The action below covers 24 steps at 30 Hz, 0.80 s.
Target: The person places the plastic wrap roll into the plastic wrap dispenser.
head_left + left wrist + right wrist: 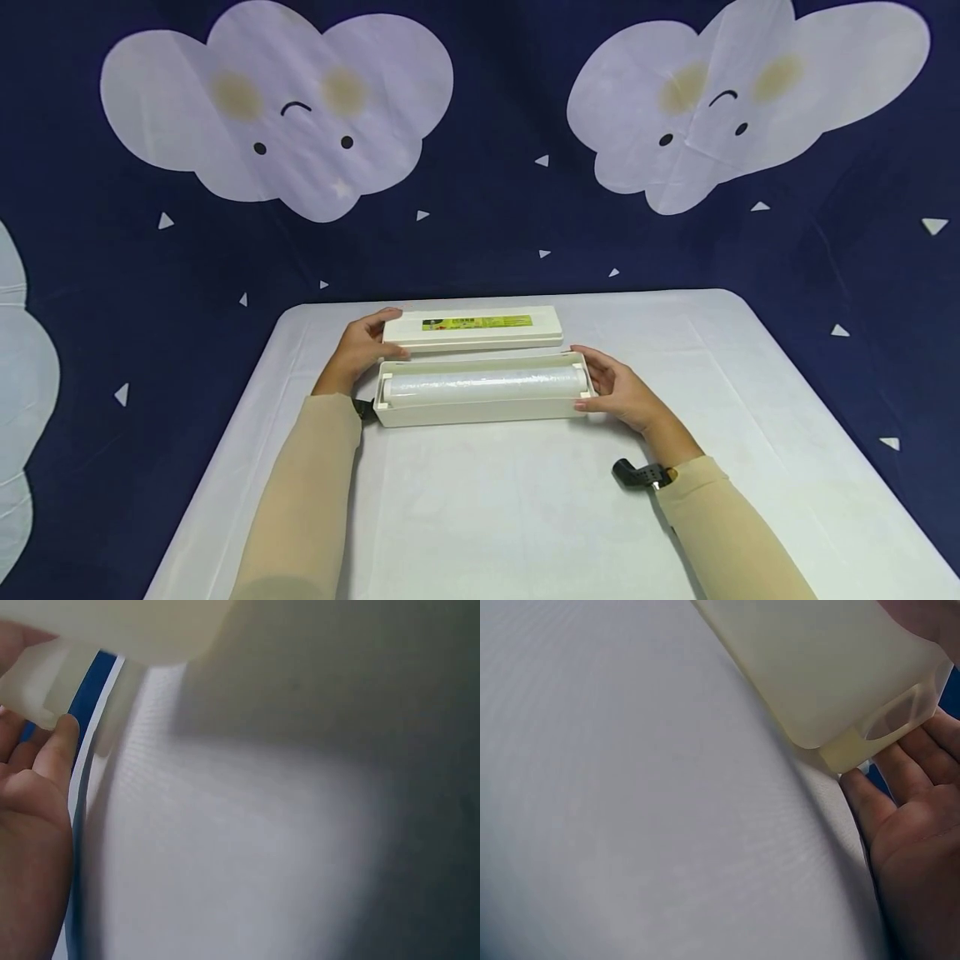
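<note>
A long off-white box (480,413) lies open on the table, with a clear roll of plastic wrap (483,385) inside it. Just behind it is the matching lid (405,332), which bears a yellow-green label (480,322). My left hand (358,354) holds the lid's left end between thumb and fingers; in the left wrist view, the thumb of that hand (34,814) touches the lid's edge. At the right end of the box, my right hand (626,396) grips the corner, thumb in front and fingers behind. The right wrist view shows this hand (922,840) around the box's end.
A white cloth covers the table (480,517). Behind it hangs a dark blue curtain (495,183) printed with clouds and small triangles. A black strap-mounted device (637,474) sits on the right wrist, and another black piece (365,410) shows at the left wrist.
</note>
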### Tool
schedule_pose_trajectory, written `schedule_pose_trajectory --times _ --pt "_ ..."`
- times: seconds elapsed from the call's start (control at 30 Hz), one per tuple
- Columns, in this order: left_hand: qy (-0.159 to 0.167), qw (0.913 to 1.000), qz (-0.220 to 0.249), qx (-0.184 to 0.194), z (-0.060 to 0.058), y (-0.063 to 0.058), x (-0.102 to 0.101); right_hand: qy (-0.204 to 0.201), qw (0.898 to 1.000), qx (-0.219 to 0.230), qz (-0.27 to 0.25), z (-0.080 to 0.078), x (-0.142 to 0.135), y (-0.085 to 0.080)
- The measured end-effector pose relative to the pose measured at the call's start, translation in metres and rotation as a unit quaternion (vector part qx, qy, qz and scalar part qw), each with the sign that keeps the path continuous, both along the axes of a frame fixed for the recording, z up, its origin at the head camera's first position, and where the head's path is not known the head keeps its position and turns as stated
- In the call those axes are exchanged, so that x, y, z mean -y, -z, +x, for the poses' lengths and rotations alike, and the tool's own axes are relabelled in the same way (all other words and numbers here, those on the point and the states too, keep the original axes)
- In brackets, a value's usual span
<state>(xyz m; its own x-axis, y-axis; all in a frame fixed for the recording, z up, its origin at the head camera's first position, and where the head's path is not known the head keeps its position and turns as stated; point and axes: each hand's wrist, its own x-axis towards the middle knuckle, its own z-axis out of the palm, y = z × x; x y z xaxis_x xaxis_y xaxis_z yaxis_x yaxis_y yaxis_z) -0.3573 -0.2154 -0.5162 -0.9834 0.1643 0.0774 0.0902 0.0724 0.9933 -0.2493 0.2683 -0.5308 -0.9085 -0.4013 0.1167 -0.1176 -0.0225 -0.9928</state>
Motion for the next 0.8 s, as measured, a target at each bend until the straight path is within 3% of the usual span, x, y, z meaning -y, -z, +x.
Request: schedule_pose_trajectory --times 0.8 --pt "-0.005 0.999 0.04 -0.021 0.0095 0.0027 0.008 -0.008 1.0 -0.008 -0.015 0.0008 0.0006 0.0005"
